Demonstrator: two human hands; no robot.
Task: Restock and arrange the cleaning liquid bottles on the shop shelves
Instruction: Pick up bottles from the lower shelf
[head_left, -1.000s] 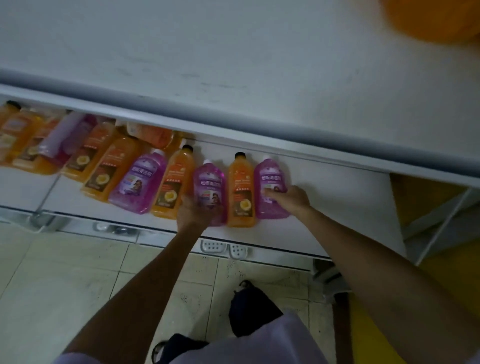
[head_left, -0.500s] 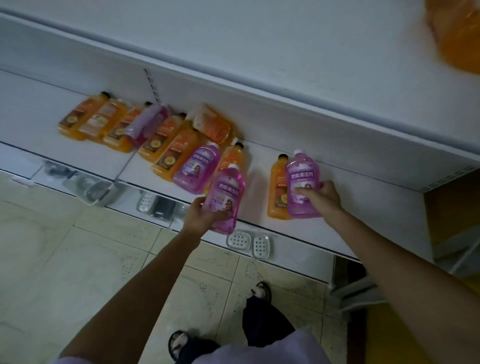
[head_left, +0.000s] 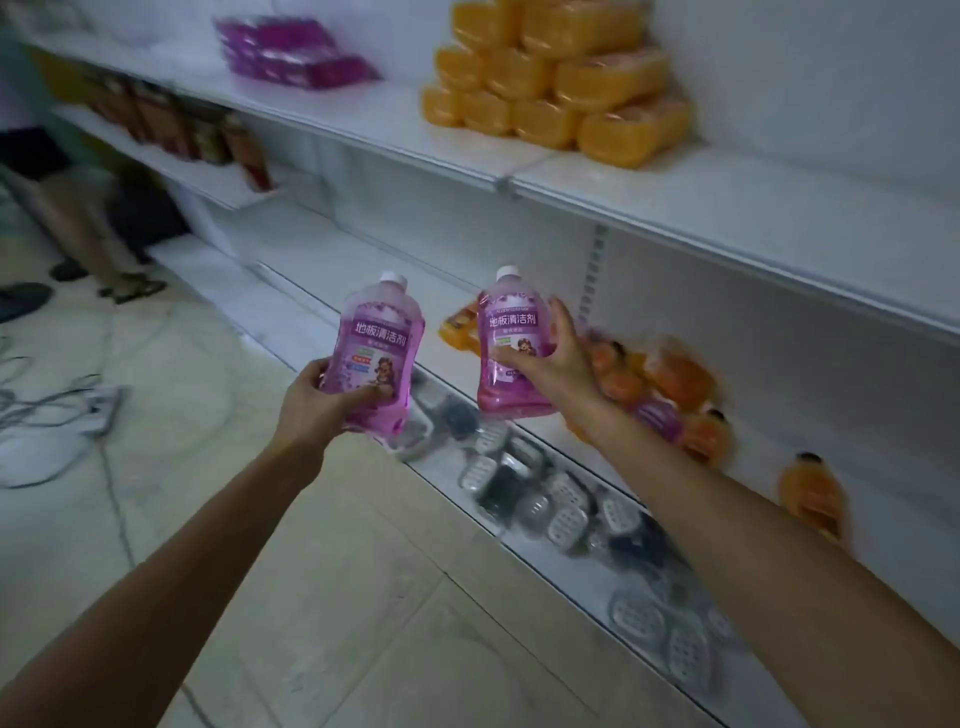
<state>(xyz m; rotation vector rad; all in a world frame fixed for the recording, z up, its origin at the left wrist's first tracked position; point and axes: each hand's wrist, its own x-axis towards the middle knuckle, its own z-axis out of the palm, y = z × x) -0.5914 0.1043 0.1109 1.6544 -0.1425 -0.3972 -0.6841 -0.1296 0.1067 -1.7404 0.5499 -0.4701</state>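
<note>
I hold two purple cleaning-liquid bottles upright in the air in front of the shelves. My left hand (head_left: 324, 402) grips the lower half of the left purple bottle (head_left: 379, 338). My right hand (head_left: 556, 364) grips the right purple bottle (head_left: 511, 332) from its right side, fingers round the label. Behind my right forearm, several orange bottles (head_left: 675, 382) and one more purple bottle (head_left: 657, 415) stand on the low white shelf (head_left: 545, 431). A lone orange bottle (head_left: 813, 493) stands further right on that shelf.
Orange packs (head_left: 561, 88) are stacked on the upper shelf (head_left: 727, 208), purple packs (head_left: 291, 52) to their left. Soap dishes (head_left: 566, 509) lie in the bottom tray along the floor. Cables and a power strip (head_left: 98, 410) lie on the tiles at left, near another person's legs (head_left: 78, 218).
Both hands have lifted their purple bottles off the low shelf and up in front of me. My head has risen and turned left, bringing the upper shelves into view.
</note>
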